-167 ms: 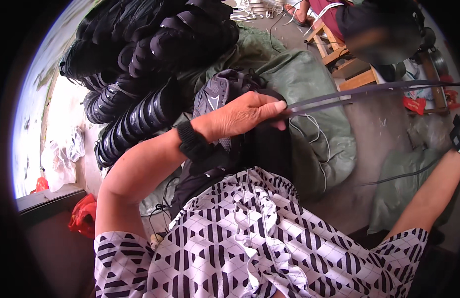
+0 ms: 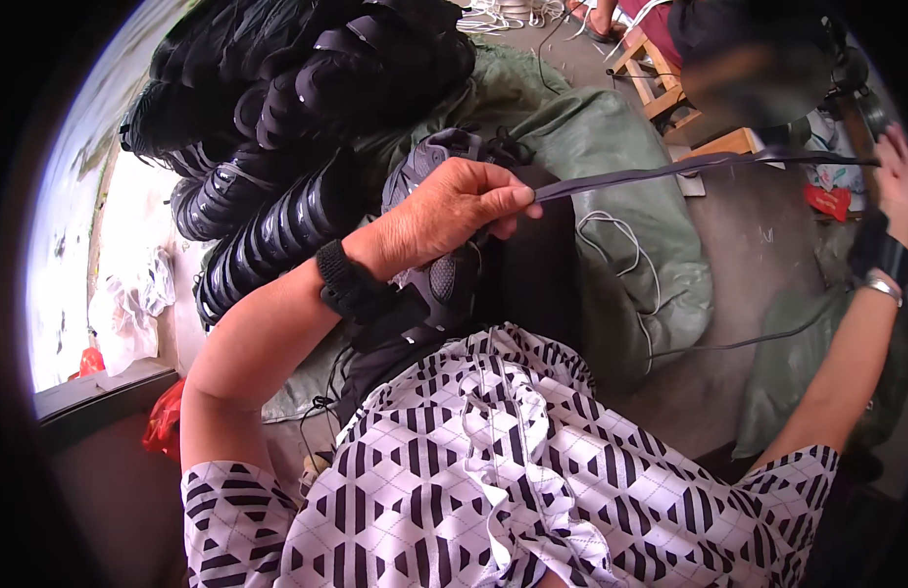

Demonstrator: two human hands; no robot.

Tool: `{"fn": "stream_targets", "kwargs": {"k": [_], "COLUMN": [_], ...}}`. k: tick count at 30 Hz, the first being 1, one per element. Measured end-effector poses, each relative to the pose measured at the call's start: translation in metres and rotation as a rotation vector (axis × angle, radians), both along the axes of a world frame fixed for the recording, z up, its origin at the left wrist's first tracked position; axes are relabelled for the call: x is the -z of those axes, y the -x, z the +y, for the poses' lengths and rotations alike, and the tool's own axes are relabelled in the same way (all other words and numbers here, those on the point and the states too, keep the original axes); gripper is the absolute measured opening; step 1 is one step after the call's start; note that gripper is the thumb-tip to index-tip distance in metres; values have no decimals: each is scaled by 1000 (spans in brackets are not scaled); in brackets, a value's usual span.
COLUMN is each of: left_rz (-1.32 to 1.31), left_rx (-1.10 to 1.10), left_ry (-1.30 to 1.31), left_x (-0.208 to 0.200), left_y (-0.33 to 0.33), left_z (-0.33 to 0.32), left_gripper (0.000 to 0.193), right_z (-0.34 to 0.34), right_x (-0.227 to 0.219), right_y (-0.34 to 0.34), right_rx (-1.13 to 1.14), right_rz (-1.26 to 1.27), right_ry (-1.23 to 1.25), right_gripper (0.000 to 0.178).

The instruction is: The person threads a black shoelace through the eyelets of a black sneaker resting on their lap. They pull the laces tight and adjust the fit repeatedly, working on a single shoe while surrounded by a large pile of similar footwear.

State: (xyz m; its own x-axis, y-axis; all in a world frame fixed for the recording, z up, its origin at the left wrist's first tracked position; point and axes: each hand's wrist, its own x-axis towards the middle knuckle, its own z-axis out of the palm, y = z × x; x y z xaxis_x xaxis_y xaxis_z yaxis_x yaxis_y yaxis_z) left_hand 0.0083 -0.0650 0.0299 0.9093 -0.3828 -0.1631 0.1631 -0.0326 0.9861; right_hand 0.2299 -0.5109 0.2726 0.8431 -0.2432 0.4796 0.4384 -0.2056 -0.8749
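Note:
A dark grey shoelace (image 2: 650,177) is drawn out nearly straight between my two hands. My left hand (image 2: 464,204) pinches its near end between thumb and fingers, above my lap. Far out at the right rim, my right hand (image 2: 897,181) is at the lace's other end, with fingers pointing up and slightly blurred. Below my left hand lies a dark grey sneaker (image 2: 444,277) on my legs, partly covered by the hand and wrist. A thin dark cord (image 2: 743,342) trails beneath the stretched lace.
Black shoes (image 2: 268,230) are stacked in rows at the left. Green sacking (image 2: 611,127) covers the ground ahead, with a white cord (image 2: 625,245) on it. Another person (image 2: 758,49) sits by a wooden frame (image 2: 655,73) at the far right. A red bag (image 2: 166,419) hangs at the left.
My right hand has come inward and up into view, and the lace strands now lie together. My left hand has shifted slightly left and down.

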Motion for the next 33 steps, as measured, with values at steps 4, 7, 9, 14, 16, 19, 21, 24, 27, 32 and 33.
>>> {"fn": "stream_targets", "kwargs": {"k": [4,7,9,14,16,19,21,24,27,32,33], "left_rz": [-75,-108,-356,-325,-516,-576,-510,-498,-497,-172,-39], "left_rx": [-59,-50,-104,-443,-423,-404,-397,-364,-376,-342,-327], "left_ry": [-192,-286,-422,-632,-757,-930,-1017,-1141,-1060,-341,-165], "left_x": [-1,-8,-5,8,31,31,29,30,40,58,53], "left_y": [-3,-5,3,58,79,86,83,76,72,66,64], "left_z": [-4,-9,-9,23,33,23,13,7,12,50,64], "left_gripper": [30,24,19,7,12,23,32,31,27,18,17], "right_z": [118,211,246,241,242,256,263,271,270,257,252], "right_x": [117,198,218,273,277,269,280,288,291,266,265], "right_y": [52,130,163,167,176,185,189,191,187,176,171], "right_rx": [-615,-1009,-1210,-1063,-1008,-993,-989,-984,-1006,-1181,-1201], "right_rz": [458,393,788,1197,1199,1070,912,882,1002,1237,1306], "right_ry": [445,409,418,104,289,522,580,610,586,507,457], "right_gripper": [45,41,20,26,33,37,34,28,19,15,16]}}
